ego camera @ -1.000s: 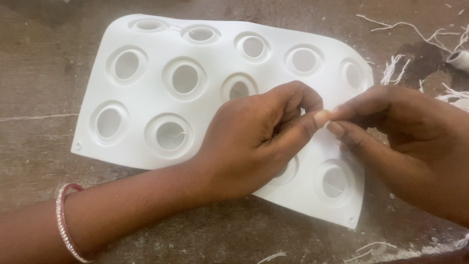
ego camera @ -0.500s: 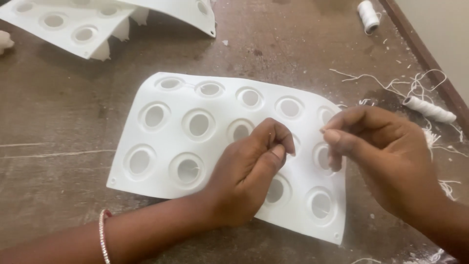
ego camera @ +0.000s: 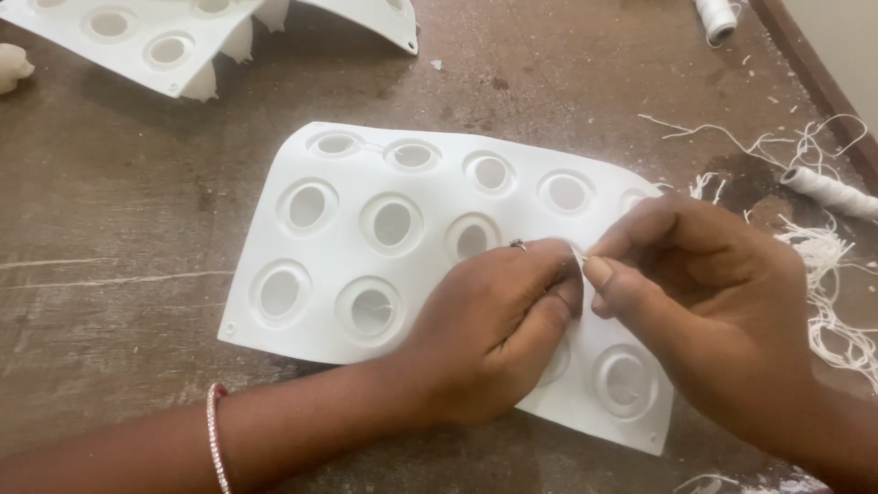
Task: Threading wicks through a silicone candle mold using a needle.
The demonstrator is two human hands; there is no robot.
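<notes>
A white silicone mould tray (ego camera: 366,174) with several round cavities lies flat on the brown table. My left hand (ego camera: 494,329) rests on its right half, fingers curled, with a small ring on one finger. My right hand (ego camera: 713,302) is beside it, thumb and forefinger pinched. Both hands meet over the tray at a short piece of thin white thread (ego camera: 578,258), which they pinch between their fingertips. A beaded bracelet (ego camera: 216,439) sits on my left wrist. The cavities under the hands are hidden.
A second white mould tray (ego camera: 183,37) lies upside-down at the top left. White thread spools sit at the top right (ego camera: 718,18) and right edge (ego camera: 828,190), with loose cut threads (ego camera: 823,274) scattered around. The table's raised edge (ego camera: 814,73) runs along the right.
The view has pulled back and shifted, bringing the second tray and spools into sight. My hands separated briefly, then came together again pinching the thread over the tray.
</notes>
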